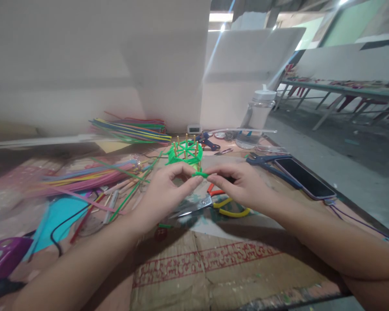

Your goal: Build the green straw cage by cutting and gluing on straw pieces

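A short green pipe-cleaner piece (pixel 200 174) is pinched at its two ends between my left hand (pixel 168 185) and my right hand (pixel 238 181). Just behind the hands stands a green ring-shaped frame (pixel 185 151) with spokes and several upright wooden sticks. Scissors with yellow handles (pixel 228 209) lie below my fingers, blades pointing left. Red-handled pliers (pixel 215 190) are partly hidden by my right hand. Near the scissors' tip lies a small green scrap (pixel 165 226).
Bundled coloured pipe cleaners (pixel 132 129) lie at the back left, more at the left beside a blue sheet (pixel 63 216). A purple glue gun (pixel 9 259) is at lower left. On the right are a bottle (pixel 257 116), blue-handled pliers (pixel 275 168) and a phone (pixel 306 177).
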